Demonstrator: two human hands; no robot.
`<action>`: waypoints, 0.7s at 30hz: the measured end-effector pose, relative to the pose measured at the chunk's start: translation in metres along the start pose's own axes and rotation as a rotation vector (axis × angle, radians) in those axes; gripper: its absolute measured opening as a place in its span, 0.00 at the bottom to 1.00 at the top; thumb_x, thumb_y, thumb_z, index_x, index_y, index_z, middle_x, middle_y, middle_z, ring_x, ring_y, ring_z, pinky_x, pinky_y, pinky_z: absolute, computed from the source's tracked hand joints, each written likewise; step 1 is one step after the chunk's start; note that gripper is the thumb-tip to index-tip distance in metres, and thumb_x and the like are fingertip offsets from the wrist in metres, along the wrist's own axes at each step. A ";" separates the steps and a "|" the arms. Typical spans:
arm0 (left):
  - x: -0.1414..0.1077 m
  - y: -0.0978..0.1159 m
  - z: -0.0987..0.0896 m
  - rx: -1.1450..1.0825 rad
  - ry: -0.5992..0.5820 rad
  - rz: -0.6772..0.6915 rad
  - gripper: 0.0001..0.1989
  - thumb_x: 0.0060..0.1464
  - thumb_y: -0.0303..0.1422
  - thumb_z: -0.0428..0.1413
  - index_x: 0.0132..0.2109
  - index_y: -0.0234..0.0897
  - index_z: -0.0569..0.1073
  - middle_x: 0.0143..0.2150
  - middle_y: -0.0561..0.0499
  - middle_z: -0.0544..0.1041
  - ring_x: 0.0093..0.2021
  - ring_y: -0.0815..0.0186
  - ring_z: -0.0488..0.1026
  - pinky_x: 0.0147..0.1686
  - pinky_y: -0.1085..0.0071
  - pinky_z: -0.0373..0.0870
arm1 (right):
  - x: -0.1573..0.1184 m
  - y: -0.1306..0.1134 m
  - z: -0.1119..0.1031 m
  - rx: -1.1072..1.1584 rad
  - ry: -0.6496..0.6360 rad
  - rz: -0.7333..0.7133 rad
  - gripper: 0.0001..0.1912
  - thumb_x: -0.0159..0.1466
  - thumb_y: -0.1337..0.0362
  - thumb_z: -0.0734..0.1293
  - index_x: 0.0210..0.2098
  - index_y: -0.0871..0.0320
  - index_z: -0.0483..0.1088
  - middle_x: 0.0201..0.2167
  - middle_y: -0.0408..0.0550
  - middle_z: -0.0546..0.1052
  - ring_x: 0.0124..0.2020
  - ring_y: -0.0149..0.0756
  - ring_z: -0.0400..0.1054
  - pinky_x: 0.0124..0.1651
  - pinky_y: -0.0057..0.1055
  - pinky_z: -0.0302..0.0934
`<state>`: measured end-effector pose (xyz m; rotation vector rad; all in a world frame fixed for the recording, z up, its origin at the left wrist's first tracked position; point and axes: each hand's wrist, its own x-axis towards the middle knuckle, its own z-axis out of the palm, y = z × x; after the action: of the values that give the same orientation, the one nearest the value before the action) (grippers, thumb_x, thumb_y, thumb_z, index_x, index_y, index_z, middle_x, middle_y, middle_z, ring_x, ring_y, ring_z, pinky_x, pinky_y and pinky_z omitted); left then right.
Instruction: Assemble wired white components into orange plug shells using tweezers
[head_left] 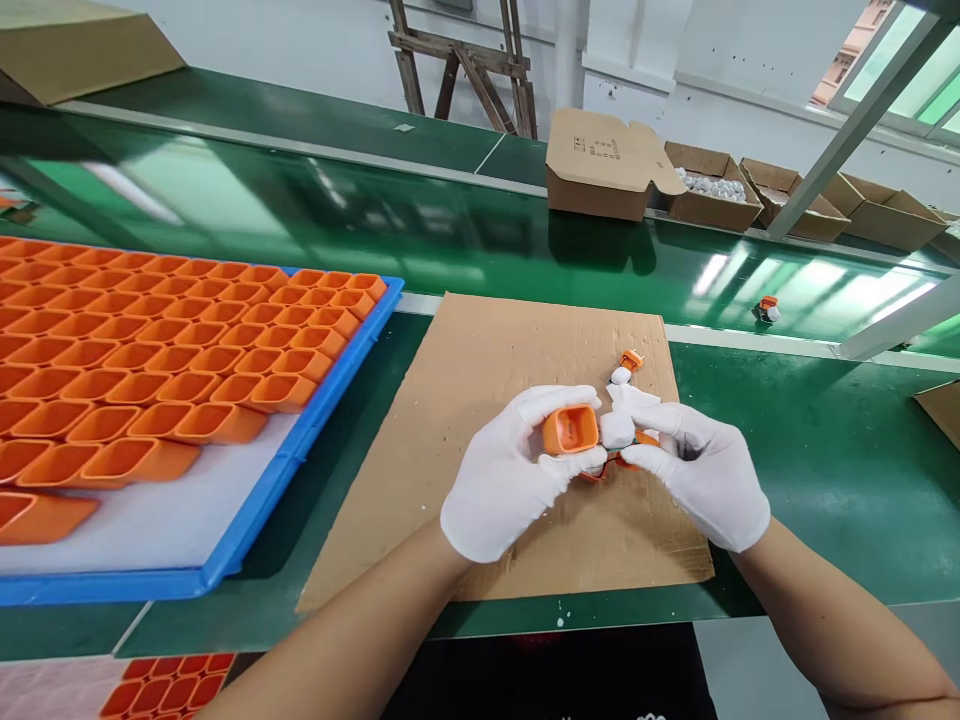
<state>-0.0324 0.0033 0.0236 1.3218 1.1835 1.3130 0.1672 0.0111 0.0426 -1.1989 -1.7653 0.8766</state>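
Note:
My left hand (pixel 510 470), in a white glove, grips an orange cup (pixel 571 430) whose opening faces up toward the camera. Just right of the cup is a small white block (pixel 617 430), close to the fingertips of both hands. My right hand (pixel 697 465), also gloved, has its thumb and fingers closed round the right side of small white and orange parts; what exactly lies between them is partly hidden. Behind the hands, a small orange and white piece (pixel 627 365) rests on the cardboard sheet (pixel 420 450). A thin dark red wire shows below the block.
A blue-rimmed tray (pixel 300 450) with rows of orange cups (pixel 142 355) stands at the left. Open cardboard boxes (pixel 600 160) line the back shelf. A small orange and white part (pixel 766 309) sits on the green surface at right.

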 end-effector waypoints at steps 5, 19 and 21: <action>0.000 -0.008 -0.002 0.181 -0.008 0.208 0.20 0.50 0.30 0.66 0.52 0.43 0.78 0.49 0.48 0.79 0.46 0.61 0.78 0.46 0.65 0.79 | -0.004 -0.005 0.002 -0.047 0.144 -0.145 0.21 0.60 0.71 0.74 0.50 0.44 0.79 0.43 0.44 0.82 0.30 0.34 0.72 0.32 0.34 0.72; -0.001 -0.011 -0.006 0.428 -0.119 0.476 0.30 0.49 0.16 0.54 0.56 0.47 0.74 0.50 0.51 0.80 0.46 0.63 0.79 0.45 0.68 0.79 | -0.006 -0.009 0.009 -0.261 0.095 -0.510 0.30 0.67 0.77 0.67 0.61 0.42 0.69 0.37 0.42 0.80 0.35 0.29 0.76 0.39 0.25 0.73; -0.001 -0.011 -0.006 0.439 -0.127 0.469 0.30 0.49 0.16 0.54 0.56 0.48 0.74 0.49 0.50 0.80 0.45 0.62 0.79 0.44 0.67 0.80 | -0.006 -0.010 0.009 -0.279 0.104 -0.511 0.29 0.66 0.77 0.67 0.61 0.42 0.69 0.36 0.41 0.80 0.34 0.29 0.76 0.38 0.24 0.73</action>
<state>-0.0390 0.0034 0.0132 2.0661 1.1530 1.3016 0.1566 0.0017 0.0462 -0.8719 -2.0213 0.2722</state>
